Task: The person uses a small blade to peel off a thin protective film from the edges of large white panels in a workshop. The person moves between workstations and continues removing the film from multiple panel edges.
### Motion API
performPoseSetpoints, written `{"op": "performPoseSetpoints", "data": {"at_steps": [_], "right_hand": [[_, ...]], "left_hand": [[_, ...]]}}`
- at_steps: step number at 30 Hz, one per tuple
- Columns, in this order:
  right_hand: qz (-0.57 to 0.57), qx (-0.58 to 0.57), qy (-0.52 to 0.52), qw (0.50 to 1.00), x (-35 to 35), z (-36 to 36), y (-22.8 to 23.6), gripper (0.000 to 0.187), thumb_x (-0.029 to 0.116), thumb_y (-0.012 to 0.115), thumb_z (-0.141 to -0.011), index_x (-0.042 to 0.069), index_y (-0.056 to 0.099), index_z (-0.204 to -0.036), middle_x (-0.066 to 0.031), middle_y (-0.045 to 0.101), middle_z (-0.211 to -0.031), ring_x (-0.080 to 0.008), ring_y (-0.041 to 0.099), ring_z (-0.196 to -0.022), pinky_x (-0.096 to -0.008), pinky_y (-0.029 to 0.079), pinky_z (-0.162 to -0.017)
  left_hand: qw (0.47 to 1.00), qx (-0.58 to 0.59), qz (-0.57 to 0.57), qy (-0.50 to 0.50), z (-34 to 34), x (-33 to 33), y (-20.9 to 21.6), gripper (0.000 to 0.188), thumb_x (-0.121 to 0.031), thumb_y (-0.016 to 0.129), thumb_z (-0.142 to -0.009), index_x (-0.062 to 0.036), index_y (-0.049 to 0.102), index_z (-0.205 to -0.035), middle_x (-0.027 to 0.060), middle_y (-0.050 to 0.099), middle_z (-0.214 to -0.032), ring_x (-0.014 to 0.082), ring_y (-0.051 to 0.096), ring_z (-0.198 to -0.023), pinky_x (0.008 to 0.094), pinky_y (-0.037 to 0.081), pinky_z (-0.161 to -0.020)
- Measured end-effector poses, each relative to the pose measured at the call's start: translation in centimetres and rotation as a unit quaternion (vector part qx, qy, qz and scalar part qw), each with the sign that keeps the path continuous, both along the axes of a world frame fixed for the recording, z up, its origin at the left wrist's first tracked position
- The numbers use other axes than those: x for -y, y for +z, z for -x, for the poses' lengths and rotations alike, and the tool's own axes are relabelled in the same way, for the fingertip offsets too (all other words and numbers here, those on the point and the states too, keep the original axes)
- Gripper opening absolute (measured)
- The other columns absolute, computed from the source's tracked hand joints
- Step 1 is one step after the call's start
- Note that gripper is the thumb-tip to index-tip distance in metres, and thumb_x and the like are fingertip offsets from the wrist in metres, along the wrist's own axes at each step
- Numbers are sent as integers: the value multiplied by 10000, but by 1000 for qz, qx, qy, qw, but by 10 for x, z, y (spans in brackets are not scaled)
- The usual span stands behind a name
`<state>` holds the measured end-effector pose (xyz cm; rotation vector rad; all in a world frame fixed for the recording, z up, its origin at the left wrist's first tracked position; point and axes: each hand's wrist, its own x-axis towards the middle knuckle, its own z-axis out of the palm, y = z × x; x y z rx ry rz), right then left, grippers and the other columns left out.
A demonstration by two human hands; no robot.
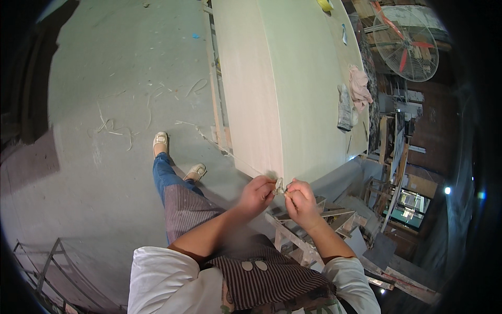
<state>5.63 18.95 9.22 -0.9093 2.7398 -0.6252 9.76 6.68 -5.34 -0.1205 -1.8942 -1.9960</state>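
At the near corner of a large pale board [308,99], my two hands work close together. My left hand [258,196] is closed, its fingers pinching a bunched, thin pale strip [278,185]. A long, narrow tail of similar strip [206,137] runs from the floor along the board's lower left edge toward that hand. My right hand [301,203] is closed too, its fingertips right beside the bunched strip. A tiny dark bit shows at those fingertips; what they hold is too small to make out.
A grey glove [343,109], a pink cloth [359,88] and a yellow roll [324,5] lie on the board. Loose pale strips [112,127] litter the floor at left. A wooden frame [293,235] stands below my right hand. A caged fan [407,44] is at far right.
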Motion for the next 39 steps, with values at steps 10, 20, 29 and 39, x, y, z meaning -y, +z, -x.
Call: {"op": "performPoseSetpoints", "data": {"at_steps": [10, 20, 29, 39], "right_hand": [[-27, -14, 2, 1000, -13, -14, -10, 121, -46, 674, -792, -9, 568, -836, -135, 580, -962, -357, 587, -915, -472, 513, -977], [-37, 12, -122, 992, -35, -55, 43, 99, 59, 738, -786, 32, 666, -848, -131, 628, -950, -344, 607, -912, -415, 507, -791], [197, -41, -193, 960, 31, -92, 46, 111, 45, 754, -808, 33, 687, -895, -117, 607, -902, -300, 618, -823, -390, 509, -707], [248, -70, -464, 848, 73, -186, 42, 105, 86, 763, -820, 32, 686, -869, -117, 612, -915, -292, 625, -840, -398, 513, -739]], "left_hand": [[996, -22, 55, -73, -5, 0, -9, 131, -23, 660, -736, -98, 614, -833, 87, 571, -788, 312, 579, -709, 413, 497, -605], [796, 326, 373, -347, -9, 56, 0, 199, -168, 641, -819, -46, 684, -970, 198, 669, -1086, 397, 627, -1061, 473, 509, -919], [837, 48, 312, -447, 13, 116, 142, 438, -369, 761, -835, -55, 699, -1133, 162, 694, -1050, 364, 641, -994, 448, 497, -894], [706, -68, 313, -632, 11, 89, 163, 211, -256, 717, -865, -54, 693, -917, 149, 685, -877, 369, 647, -893, 476, 500, -756]]}}
